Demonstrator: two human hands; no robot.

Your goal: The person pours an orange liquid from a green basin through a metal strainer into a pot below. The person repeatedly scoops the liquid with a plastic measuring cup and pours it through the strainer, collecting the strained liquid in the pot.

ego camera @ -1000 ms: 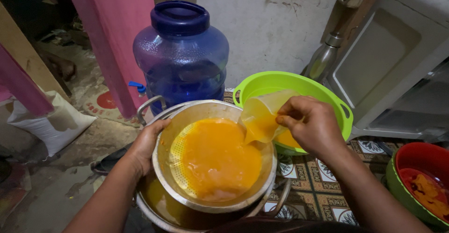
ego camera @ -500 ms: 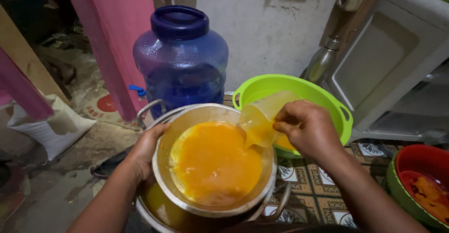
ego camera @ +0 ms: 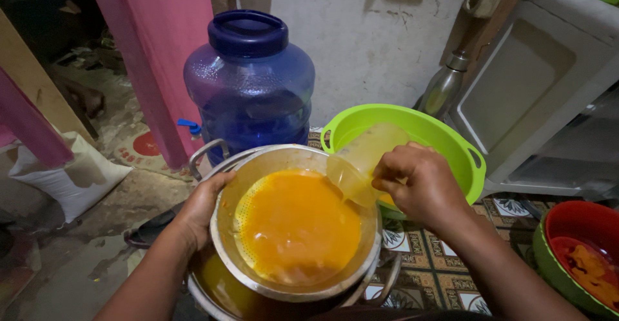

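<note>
Our right hand [ego camera: 422,185] has tipped the cup [ego camera: 361,163] lower, gripping it at three o'clock; left hand [ego camera: 203,208] clasps the strainer [ego camera: 258,166]; next, we judge, empty it steadily.

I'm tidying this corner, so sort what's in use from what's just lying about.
In use:
left hand on round metal strainer bowl of orange liquid
steel pot beneath
right hand tilting clear plastic cup
green plastic basin

Lying about:
blue water jug
steel flask
red bowl
white sack
</note>
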